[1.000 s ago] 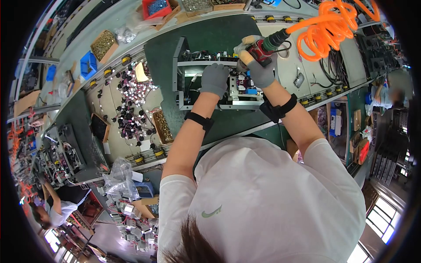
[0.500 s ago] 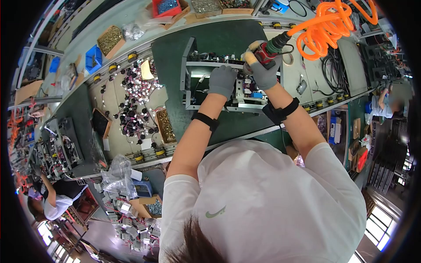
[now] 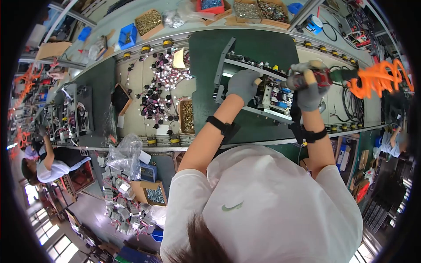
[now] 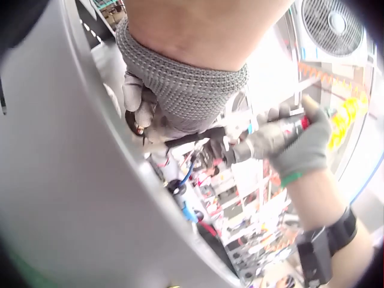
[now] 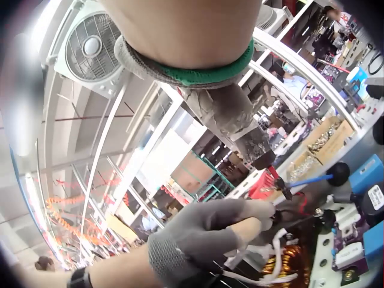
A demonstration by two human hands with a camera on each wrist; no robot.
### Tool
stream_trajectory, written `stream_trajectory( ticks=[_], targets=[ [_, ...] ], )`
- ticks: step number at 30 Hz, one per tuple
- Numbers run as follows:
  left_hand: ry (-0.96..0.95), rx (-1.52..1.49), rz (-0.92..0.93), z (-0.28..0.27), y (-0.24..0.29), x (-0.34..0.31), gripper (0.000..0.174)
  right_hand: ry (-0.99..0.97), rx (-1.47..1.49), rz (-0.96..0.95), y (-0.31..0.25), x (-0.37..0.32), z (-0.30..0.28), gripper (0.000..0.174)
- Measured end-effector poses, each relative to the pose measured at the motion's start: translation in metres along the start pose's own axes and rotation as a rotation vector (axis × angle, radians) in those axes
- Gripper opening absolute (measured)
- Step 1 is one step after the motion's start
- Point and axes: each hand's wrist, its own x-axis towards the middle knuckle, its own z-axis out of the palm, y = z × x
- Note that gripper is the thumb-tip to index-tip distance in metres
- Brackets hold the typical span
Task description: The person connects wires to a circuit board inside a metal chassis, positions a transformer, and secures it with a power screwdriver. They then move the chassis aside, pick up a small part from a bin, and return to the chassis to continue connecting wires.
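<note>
In the head view, an open metal chassis [image 3: 271, 115] lies on the green work surface, with a circuit board [image 3: 279, 96] and wiring inside. My gloved left hand [image 3: 243, 85] rests at the chassis, fingers bent over its inside. From the right wrist view, the left thumb and fingertips [image 5: 249, 225] come together beside wires and a copper coil [image 5: 288, 264]; I cannot tell whether they pinch anything. My gloved right hand [image 3: 311, 94] grips a red and black power screwdriver [image 3: 324, 78] above the chassis's right end. The driver's tip [image 5: 279, 180] points down toward the wiring.
An orange coiled hose [image 3: 383, 79] trails from the screwdriver. Loose connectors and cables [image 3: 160, 94] lie left of the chassis beside a box of brass-coloured parts [image 3: 187, 116]. Bins of fasteners [image 3: 148, 23] line the back shelf. Black cables [image 3: 348, 98] lie to the right.
The head view has swung, so the bench and chassis appear shifted right and turned clockwise. My right hand has moved the screwdriver away from the left hand, which stays at the chassis.
</note>
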Motion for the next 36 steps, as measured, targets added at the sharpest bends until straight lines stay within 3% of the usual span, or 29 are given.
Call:
stream_trajectory(
  ticks=[1, 2, 3, 5, 6, 8, 9, 12, 15, 17, 22, 24, 26, 28, 32, 36],
  targets=[
    [0.115, -0.151, -0.137, -0.011, -0.005, -0.012, 0.021, -0.023, -0.01, -0.096, -0.008, 0.0, 0.0, 0.027],
    [0.172, -0.203, -0.2, -0.026, -0.014, -0.024, 0.024, -0.043, 0.048, -0.065, -0.018, -0.003, -0.005, 0.027],
    [0.387, -0.144, -0.189, -0.035, -0.029, -0.037, 0.021, -0.046, 0.083, -0.046, -0.026, -0.007, -0.013, 0.027],
    [0.575, -0.078, -0.459, -0.038, -0.078, -0.07, 0.019, -0.005, 0.096, 0.01, -0.043, -0.019, -0.023, 0.026],
    [0.552, -0.113, -0.642, -0.043, -0.098, -0.09, 0.02, 0.043, 0.073, 0.049, -0.053, -0.024, -0.026, 0.026],
    [0.529, 0.17, -0.704, -0.031, -0.149, -0.13, 0.025, 0.049, 0.014, 0.09, -0.059, -0.038, -0.045, 0.026],
    [0.362, 0.19, -0.81, -0.028, -0.162, -0.144, 0.022, 0.079, 0.018, 0.122, -0.064, -0.043, -0.048, 0.026],
    [-0.067, 0.258, -0.805, -0.007, -0.197, -0.17, 0.029, 0.193, 0.098, 0.162, -0.07, -0.054, -0.05, 0.026],
    [-0.176, 0.324, -0.705, 0.011, -0.215, -0.174, 0.039, 0.208, 0.076, 0.15, -0.074, -0.061, -0.05, 0.026],
    [-0.318, 0.394, -0.749, 0.012, -0.211, -0.165, 0.048, 0.213, 0.058, 0.125, -0.078, -0.064, -0.044, 0.026],
    [-0.36, 0.39, -0.764, 0.024, -0.23, -0.155, 0.048, 0.232, -0.008, 0.087, -0.086, -0.073, -0.038, 0.026],
    [-0.121, -0.001, -1.237, 0.03, -0.241, -0.155, 0.043, 0.293, -0.068, 0.096, -0.088, -0.077, -0.032, 0.025],
    [-0.417, 0.243, -0.683, 0.036, -0.261, -0.178, 0.035, 0.347, -0.053, 0.101, -0.091, -0.081, -0.029, 0.026],
    [-0.375, 0.237, -0.641, 0.031, -0.252, -0.185, 0.028, 0.389, -0.025, 0.097, -0.09, -0.083, -0.03, 0.027],
    [-0.288, 0.125, -0.611, 0.028, -0.248, -0.192, 0.03, 0.39, 0.01, 0.066, -0.093, -0.084, -0.028, 0.029],
    [-0.301, 0.225, -0.619, 0.026, -0.251, -0.192, 0.033, 0.409, 0.01, 0.003, -0.095, -0.083, -0.03, 0.029]
  ],
)
